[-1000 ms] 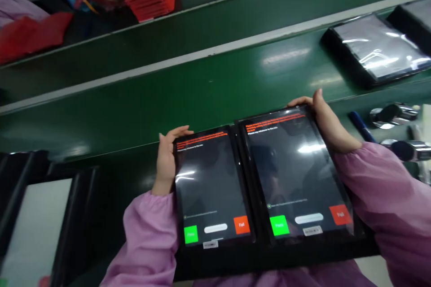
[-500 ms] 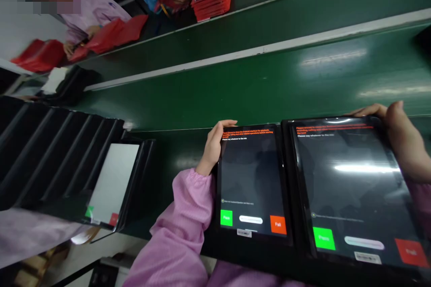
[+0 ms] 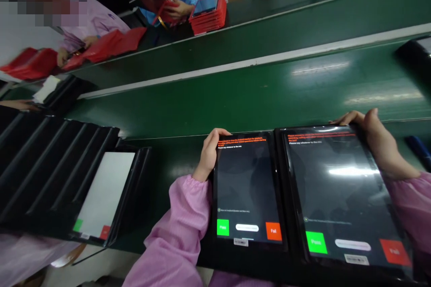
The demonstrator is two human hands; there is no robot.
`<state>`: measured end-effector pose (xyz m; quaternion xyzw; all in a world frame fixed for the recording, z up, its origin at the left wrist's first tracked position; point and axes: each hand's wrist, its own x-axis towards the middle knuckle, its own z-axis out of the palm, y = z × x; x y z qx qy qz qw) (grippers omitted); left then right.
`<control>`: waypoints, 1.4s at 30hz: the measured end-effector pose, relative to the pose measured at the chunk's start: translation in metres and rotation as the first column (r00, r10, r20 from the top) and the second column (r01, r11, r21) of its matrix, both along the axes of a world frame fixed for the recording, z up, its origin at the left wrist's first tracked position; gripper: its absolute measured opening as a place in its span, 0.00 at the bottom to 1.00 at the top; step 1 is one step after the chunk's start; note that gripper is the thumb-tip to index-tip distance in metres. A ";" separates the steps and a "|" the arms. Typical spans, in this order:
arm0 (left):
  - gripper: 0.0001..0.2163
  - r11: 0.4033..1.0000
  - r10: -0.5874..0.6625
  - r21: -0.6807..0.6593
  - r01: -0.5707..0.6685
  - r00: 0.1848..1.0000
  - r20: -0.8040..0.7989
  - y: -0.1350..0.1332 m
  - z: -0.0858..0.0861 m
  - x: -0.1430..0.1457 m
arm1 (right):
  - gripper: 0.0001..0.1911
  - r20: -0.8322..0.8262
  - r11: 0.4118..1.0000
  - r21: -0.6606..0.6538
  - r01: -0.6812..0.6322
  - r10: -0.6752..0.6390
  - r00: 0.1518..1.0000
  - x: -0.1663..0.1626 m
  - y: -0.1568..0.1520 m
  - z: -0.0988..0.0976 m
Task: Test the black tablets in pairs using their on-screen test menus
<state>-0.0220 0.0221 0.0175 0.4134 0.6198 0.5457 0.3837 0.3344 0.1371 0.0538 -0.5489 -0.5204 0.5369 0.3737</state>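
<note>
Two tablets in black trays lie side by side in front of me. Each dark screen carries red and white text, a green Pass button and a red Fail button. My left hand (image 3: 208,154) is closed round the upper left edge of the left tablet (image 3: 247,184), its fingertips bent over the top. At the upper right corner of the right tablet (image 3: 332,197), my right hand (image 3: 375,143) grips the edge with its thumb raised and its fingers partly hidden behind the top edge. A barcode label sits below each screen.
A row of black trays (image 3: 50,166) stands at left, and a tablet with a white screen (image 3: 104,193) leans at its end. A blue pen (image 3: 419,150) lies at right. Across the green bench (image 3: 202,98), co-workers handle red cases (image 3: 208,15). A dark object (image 3: 415,60) sits far right.
The view has shifted, so the tablets and both hands appear slightly lower and further left. The pen and more of the right sleeve now show. Both hands keep their places on the tablets.
</note>
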 end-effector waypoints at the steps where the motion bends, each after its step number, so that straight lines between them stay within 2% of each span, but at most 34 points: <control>1: 0.27 1.000 0.000 -0.001 0.000 1.000 0.003 0.000 0.000 0.000 | 0.42 -0.011 1.000 -0.003 -0.001 0.001 1.000 0.000 0.000 0.000; 9: 0.25 1.000 -0.011 0.019 0.012 1.000 -0.019 0.002 -0.003 -0.003 | 0.41 -0.031 1.000 -0.007 0.005 -0.005 0.999 0.001 0.001 -0.006; 15: 0.25 0.998 -0.006 0.063 0.008 1.000 -0.030 0.007 -0.005 -0.001 | 0.42 0.001 0.999 0.004 -0.034 0.034 0.999 -0.001 0.000 0.001; 18: 0.26 0.997 0.009 0.072 -0.008 1.000 -0.013 0.012 -0.006 0.001 | 0.42 0.024 0.999 0.051 -0.013 0.012 1.000 -0.006 0.002 0.000; 20: 0.26 0.995 0.057 0.080 -0.058 0.998 0.005 0.009 -0.007 0.002 | 0.42 0.047 0.990 0.132 0.057 -0.063 0.997 -0.006 0.002 -0.001; 22: 0.25 0.988 0.129 0.077 -0.130 0.991 0.025 -0.004 -0.005 0.005 | 0.40 0.070 0.958 0.244 0.150 -0.172 0.983 -0.002 -0.005 0.002; 25: 0.22 0.984 0.174 0.021 -0.175 0.984 0.047 -0.054 0.001 0.009 | 0.29 0.109 0.902 0.379 0.207 -0.266 0.958 0.015 -0.039 0.018; 27: 0.23 0.988 0.147 -0.049 -0.145 0.988 0.043 -0.101 0.003 0.012 | 0.17 0.199 0.883 0.461 0.087 -0.198 0.960 0.030 -0.072 0.032; 29: 0.24 0.983 0.124 -0.142 -0.118 0.992 0.035 -0.145 0.002 0.016 | 0.04 0.396 0.782 0.585 -0.213 -0.046 0.917 0.043 -0.106 0.042; 30: 0.25 0.979 0.118 -0.176 -0.107 0.992 0.052 -0.163 0.000 0.018 | 0.03 0.489 0.710 0.612 -0.349 0.007 0.872 0.047 -0.120 0.045; 32: 0.28 0.971 0.112 -0.220 -0.090 0.990 0.090 -0.188 -0.006 0.021 | 0.10 0.609 0.578 0.622 -0.528 0.066 0.791 0.051 -0.141 0.045; 35: 0.31 0.965 0.113 -0.246 -0.087 0.989 0.097 -0.197 -0.016 0.027 | 0.22 0.668 0.474 0.617 -0.628 0.107 0.737 0.049 -0.156 0.041; 36: 0.32 0.965 0.117 -0.246 -0.093 0.989 0.085 -0.196 -0.017 0.028 | 0.26 0.675 0.458 0.611 -0.646 0.126 0.727 0.048 -0.158 0.041; 38: 0.33 0.966 0.124 -0.237 -0.106 0.990 0.062 -0.193 -0.019 0.030 | 0.28 0.681 0.479 0.581 -0.658 0.157 0.715 0.044 -0.162 0.043; 40: 0.34 0.967 0.118 -0.232 -0.103 0.992 0.051 -0.192 -0.020 0.030 | 0.22 0.682 0.504 0.555 -0.662 0.181 0.709 0.040 -0.168 0.047; 42: 0.33 0.969 0.103 -0.231 -0.088 0.993 0.051 -0.193 -0.021 0.029 | 0.16 0.687 0.496 0.548 -0.673 0.191 0.701 0.037 -0.174 0.049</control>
